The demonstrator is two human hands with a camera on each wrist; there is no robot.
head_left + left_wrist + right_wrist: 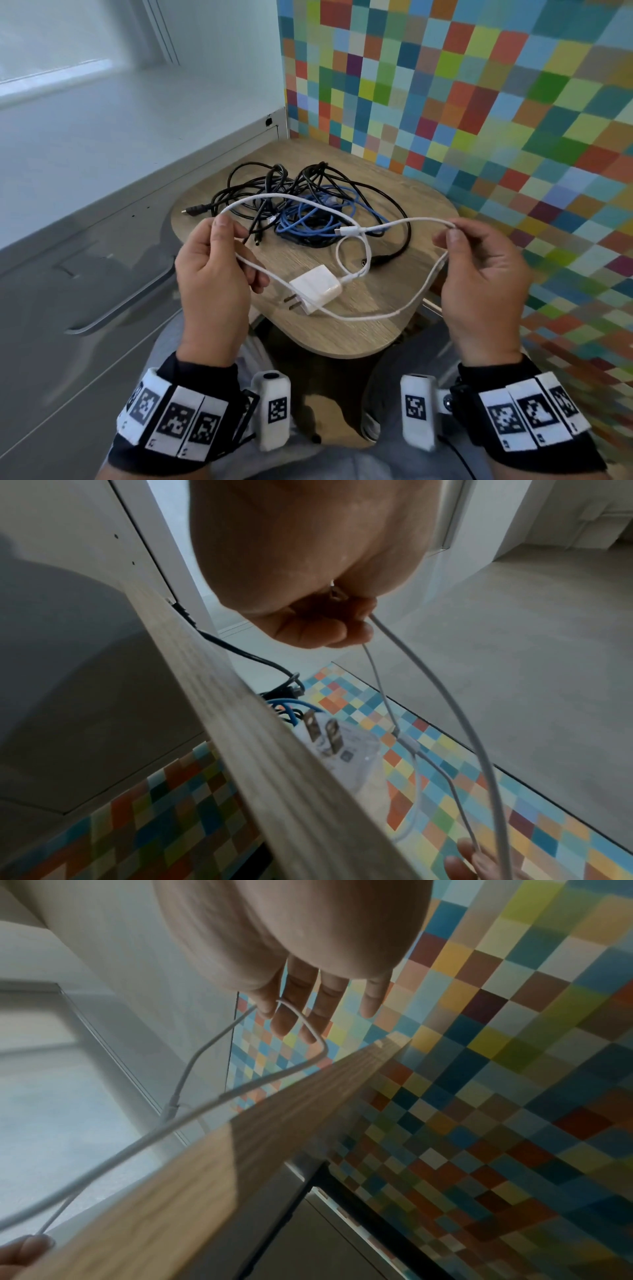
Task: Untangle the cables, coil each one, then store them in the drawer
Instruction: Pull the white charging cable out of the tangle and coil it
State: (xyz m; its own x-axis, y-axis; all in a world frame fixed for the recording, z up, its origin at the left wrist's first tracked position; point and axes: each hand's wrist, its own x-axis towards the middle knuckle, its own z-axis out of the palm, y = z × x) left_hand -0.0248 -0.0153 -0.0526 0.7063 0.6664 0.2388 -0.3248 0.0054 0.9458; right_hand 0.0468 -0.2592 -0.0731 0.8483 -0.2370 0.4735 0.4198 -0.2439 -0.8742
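On the head camera, I see my left hand (212, 274) pinching the white cable (383, 313) between thumb and fingers, raised above the near-left edge of the small wooden table (342, 339). My right hand (479, 277) pinches the same cable further along, above the table's right edge, so a long loop sags between the two hands down to the tabletop. The white charger brick (317, 289) lies flat on the wood between my hands, prongs pointing toward the near left, its lead curling into a small loop beside it. Behind it sits a tangle of black cables (270, 192) with a blue cable (308, 216) knotted through the middle. A grey cabinet with a long drawer handle (113, 315) stands to the left, and a colourful checkered wall (479, 102) is to the right

From the left wrist, my fingers (322, 626) are curled tight on two white strands that run down past the table edge (274, 777); the charger's prongs (325, 734) show just beyond that edge, with blue and black cable behind

From the right wrist, thumb and forefinger (270, 1001) nip the white cable at a sharp bend while the other fingers stay straight; the connector (171, 1107) hangs below, near the wooden edge (240, 1150)
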